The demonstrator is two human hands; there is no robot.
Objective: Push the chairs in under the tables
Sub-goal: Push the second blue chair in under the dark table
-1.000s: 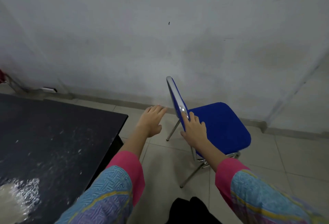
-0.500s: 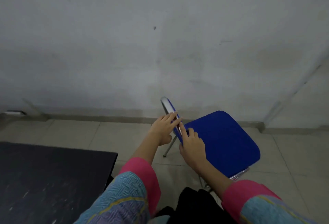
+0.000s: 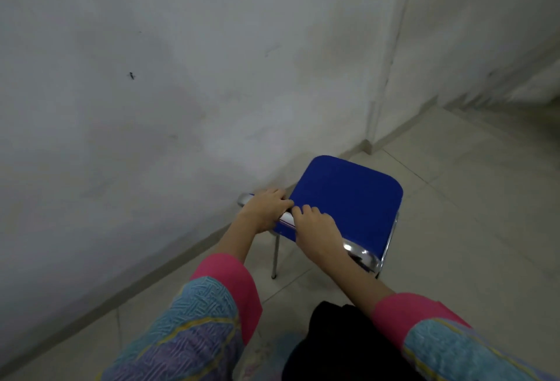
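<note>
Gripping the blue chair (image 3: 348, 195) by its chrome back rail (image 3: 359, 253), left hand (image 3: 266, 209) and right hand (image 3: 316, 229) must next turn it tableward.

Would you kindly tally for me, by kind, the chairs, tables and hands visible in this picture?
Chairs: 1, the blue chair
Tables: 0 in view
Hands: 2, the left hand and the right hand, both gripping the chair's backrest
Total: 3
</note>
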